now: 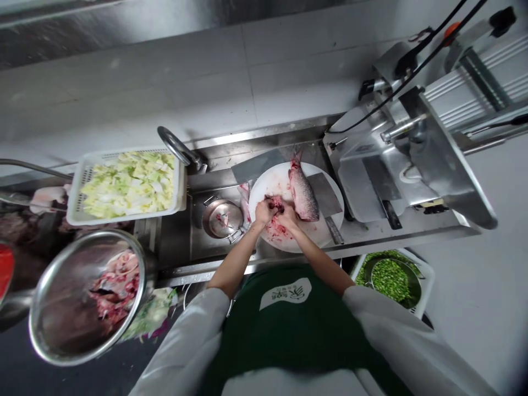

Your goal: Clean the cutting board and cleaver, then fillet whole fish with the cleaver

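My left hand (264,212) and my right hand (287,216) meet over a round white cutting board (268,181). Between them my fingers are closed on a bloody, dark red piece of fish (274,201), partly hidden by the fingers. Just right of my right hand lies a headless-looking scaled fish (303,192), its tail pointing to the wall. A cleaver (325,195) rests on the board beside that fish, its handle towards me. Red scraps and blood stain the board around my hands.
Left of the board, a steel pot (223,218) stands in the sink under a curved faucet (175,144). Chopped cabbage fills a white basket (71,212). A steel bowl (53,286) holds fish pieces. Rightward are a second cleaver (381,179), a slicing machine (445,159) and chopped greens (390,279).
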The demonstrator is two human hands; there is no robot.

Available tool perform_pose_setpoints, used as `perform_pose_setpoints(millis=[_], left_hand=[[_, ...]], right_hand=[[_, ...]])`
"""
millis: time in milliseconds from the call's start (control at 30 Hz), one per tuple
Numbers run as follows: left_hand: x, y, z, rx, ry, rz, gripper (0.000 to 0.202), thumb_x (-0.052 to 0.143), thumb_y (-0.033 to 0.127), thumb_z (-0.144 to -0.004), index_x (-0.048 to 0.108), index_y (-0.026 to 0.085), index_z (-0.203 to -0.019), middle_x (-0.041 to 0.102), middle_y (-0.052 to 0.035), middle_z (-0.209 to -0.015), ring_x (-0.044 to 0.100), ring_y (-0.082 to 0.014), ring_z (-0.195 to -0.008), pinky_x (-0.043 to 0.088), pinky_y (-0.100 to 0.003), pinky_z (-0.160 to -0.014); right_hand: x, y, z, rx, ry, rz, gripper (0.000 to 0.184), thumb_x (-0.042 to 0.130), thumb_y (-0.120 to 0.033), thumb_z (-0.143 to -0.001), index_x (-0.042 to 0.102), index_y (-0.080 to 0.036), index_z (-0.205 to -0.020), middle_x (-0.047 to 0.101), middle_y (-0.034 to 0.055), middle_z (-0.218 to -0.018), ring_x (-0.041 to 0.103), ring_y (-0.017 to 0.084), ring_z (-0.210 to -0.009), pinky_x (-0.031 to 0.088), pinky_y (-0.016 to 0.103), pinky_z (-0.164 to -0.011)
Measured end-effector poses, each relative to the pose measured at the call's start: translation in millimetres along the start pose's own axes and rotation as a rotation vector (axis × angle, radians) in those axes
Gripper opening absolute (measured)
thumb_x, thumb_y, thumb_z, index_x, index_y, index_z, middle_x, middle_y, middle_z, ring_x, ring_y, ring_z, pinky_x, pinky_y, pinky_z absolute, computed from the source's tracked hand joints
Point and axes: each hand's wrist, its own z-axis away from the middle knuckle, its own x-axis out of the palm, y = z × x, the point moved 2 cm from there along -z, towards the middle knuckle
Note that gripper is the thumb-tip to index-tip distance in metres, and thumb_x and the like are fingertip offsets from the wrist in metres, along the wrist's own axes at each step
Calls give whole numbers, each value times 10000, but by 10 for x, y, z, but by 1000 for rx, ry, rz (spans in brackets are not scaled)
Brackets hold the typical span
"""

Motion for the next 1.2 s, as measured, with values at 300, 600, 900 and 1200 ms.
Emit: perform_pose_setpoints(millis=[300,600,900,1200], left_hand=[[-377,-304,136,56,50,368,271,742,154,-753,756,106,-1019,734,-49,-877,623,-148,-759,505,-260,-765],[-210,-424,176,28,-107,553,150,686,183,-709,763,117,-819,663,28,-657,545,-105,-588,439,-216,-604],[-261,-399,200,-18,-183,761,435,852,247,-683,746,114,-1083,792,-81,-1001,696,-145,-832,554,-247,-781],[-263,-323,257,-42,-338,762,350,910,333,-645,758,124,-882,756,-31,-777,640,-121,-670,501,-225,-636]], right_hand=[[-114,215,43,20,3,-112,385,564,-130,-783,747,-153,-1122,799,70,-1065,718,227,-1013,557,417,-1038],[-135,119,68,-89,-44,-46,440,546,-125,-813,743,-167,-1205,799,65,-1126,714,221,-1028,557,393,-1035],[-149,-34,111,-124,-138,25,344,615,-151,-808,785,-138,-1107,810,68,-993,726,225,-888,584,342,-894],[-268,-219,76,-141,-214,197,348,600,-78,-811,786,-170,-1091,814,68,-1041,733,255,-965,570,355,-942]])
